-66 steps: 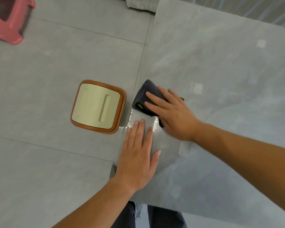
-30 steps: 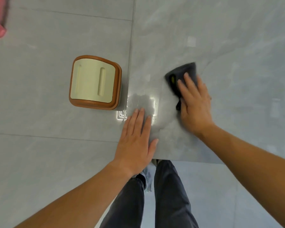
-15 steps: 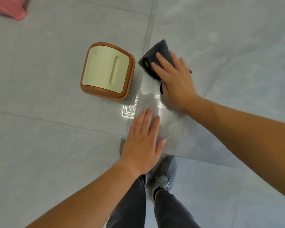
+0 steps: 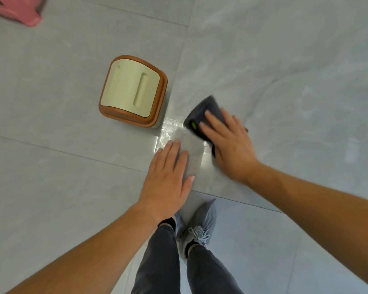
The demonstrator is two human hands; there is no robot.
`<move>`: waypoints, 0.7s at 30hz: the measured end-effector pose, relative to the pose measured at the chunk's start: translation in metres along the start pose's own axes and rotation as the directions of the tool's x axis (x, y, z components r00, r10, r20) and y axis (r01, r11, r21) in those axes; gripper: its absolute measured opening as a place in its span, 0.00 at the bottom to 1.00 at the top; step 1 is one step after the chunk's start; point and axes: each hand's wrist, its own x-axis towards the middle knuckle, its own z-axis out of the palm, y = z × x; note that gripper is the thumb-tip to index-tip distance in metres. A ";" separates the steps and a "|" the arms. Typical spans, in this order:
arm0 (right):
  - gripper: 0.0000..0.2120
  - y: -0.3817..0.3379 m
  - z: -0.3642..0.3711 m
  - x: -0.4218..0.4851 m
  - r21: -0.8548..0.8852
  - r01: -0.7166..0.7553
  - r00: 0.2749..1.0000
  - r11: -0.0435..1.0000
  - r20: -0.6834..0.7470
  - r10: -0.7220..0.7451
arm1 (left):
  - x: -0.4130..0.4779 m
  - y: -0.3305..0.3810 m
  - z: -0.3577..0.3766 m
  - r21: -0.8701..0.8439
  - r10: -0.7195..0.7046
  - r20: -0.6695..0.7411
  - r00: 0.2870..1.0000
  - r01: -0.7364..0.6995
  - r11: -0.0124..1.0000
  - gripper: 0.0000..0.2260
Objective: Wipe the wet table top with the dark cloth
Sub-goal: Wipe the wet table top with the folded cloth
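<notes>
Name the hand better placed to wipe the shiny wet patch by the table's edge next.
Right: the right hand presses the dark cloth beside that patch; the left hand lies flat without one.

Floor (image 4: 51,187): large pale grey tiles with thin joint lines. Stool (image 4: 130,92): seen from above, standing on the floor left of centre, rounded-square cream seat with two long slots, set in a brown rim. Pink plastic object (image 4: 19,13): far left corner, on the floor, cut off by the frame edge, well apart from the stool.
</notes>
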 end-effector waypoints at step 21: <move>0.26 -0.019 0.009 -0.054 -0.005 -0.031 0.999 1.000 0.041 0.031 | -0.022 -0.004 0.008 -0.189 -0.301 -0.019 0.954 0.292 0.938 0.33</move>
